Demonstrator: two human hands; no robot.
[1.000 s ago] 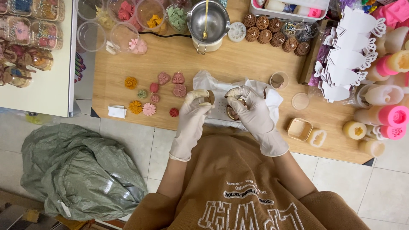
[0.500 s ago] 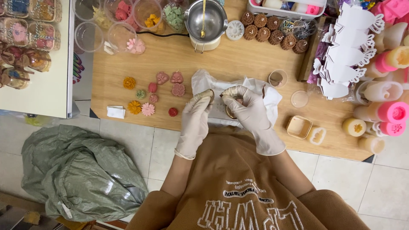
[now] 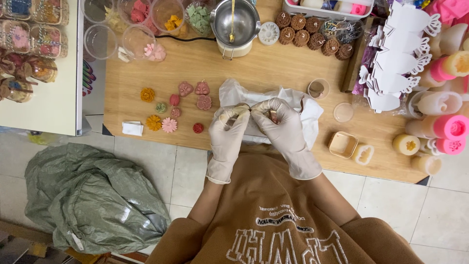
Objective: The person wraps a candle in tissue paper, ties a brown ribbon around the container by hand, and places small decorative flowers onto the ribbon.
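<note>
Both my hands wear pale gloves and meet over a white cloth (image 3: pixel 233 94) on the wooden table (image 3: pixel 205 63). My left hand (image 3: pixel 231 128) and my right hand (image 3: pixel 282 127) pinch a small brownish piece (image 3: pixel 250 110) between their fingertips; its shape is mostly hidden by the fingers. A second small brown piece (image 3: pixel 273 116) shows under my right fingers on the cloth.
Small flower-shaped wax pieces (image 3: pixel 170 125) lie left of the cloth. A metal pot (image 3: pixel 235 22) stands behind, with plastic cups (image 3: pixel 167 12) of coloured pieces beside it and brown round pieces (image 3: pixel 312 34) to its right. Moulds (image 3: pixel 343 144) and pink and white containers (image 3: pixel 448 126) sit at right. A green sack (image 3: pixel 88 200) lies on the floor.
My hands have drawn closer together, fingertips now meeting at the middle of the cloth. The view has shifted slightly.
</note>
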